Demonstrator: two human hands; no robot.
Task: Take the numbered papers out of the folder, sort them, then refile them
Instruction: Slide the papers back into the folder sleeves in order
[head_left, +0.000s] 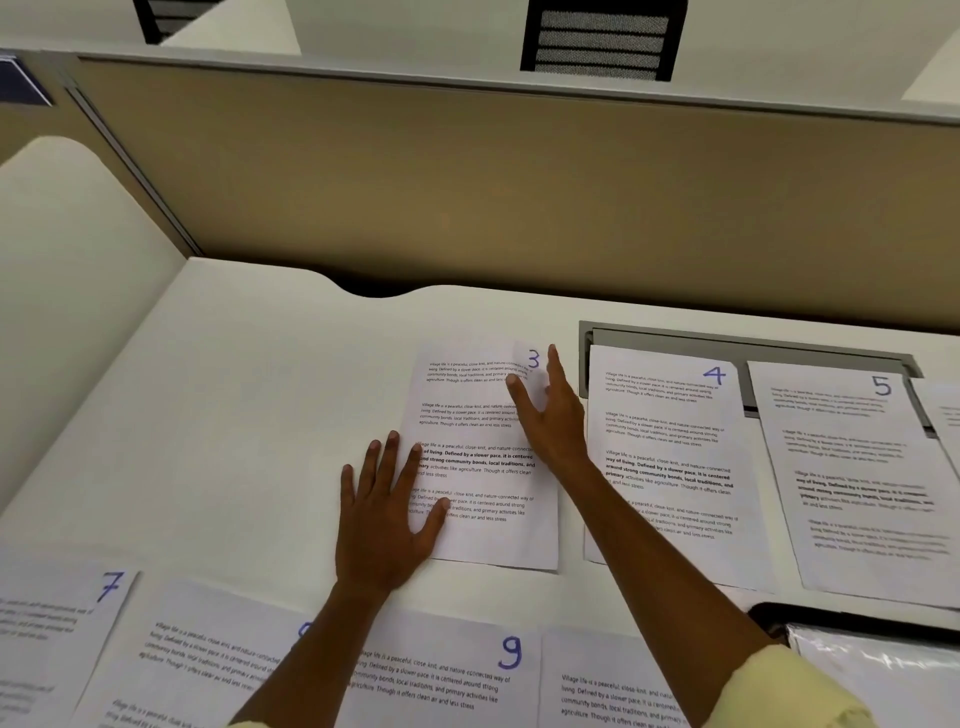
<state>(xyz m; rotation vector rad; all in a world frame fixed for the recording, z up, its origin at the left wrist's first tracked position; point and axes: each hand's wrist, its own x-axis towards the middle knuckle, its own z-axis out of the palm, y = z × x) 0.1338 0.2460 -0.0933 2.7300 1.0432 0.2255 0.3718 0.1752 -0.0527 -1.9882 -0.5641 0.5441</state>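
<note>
Numbered sheets lie spread on the white desk (249, 395). Paper 3 (488, 535) sits in the middle of the far row, with paper 4 (670, 447) and paper 5 (857, 467) to its right. My left hand (387, 512) rests flat with spread fingers on paper 3's left edge. My right hand (548, 410) lies on its upper right corner, next to the number. In the near row are paper 7 (57, 623), a sheet with its number hidden by my left arm (197, 660), paper 9 (457, 675) and another sheet (602, 686). The folder (883, 660), black-edged with clear sleeves, is at lower right.
A tan partition wall (519, 197) stands behind the desk. A grey cable tray (727, 340) is set into the desk under papers 4 and 5. Another sheet's edge (943, 410) shows at far right. A chair back (602, 41) stands beyond the partition.
</note>
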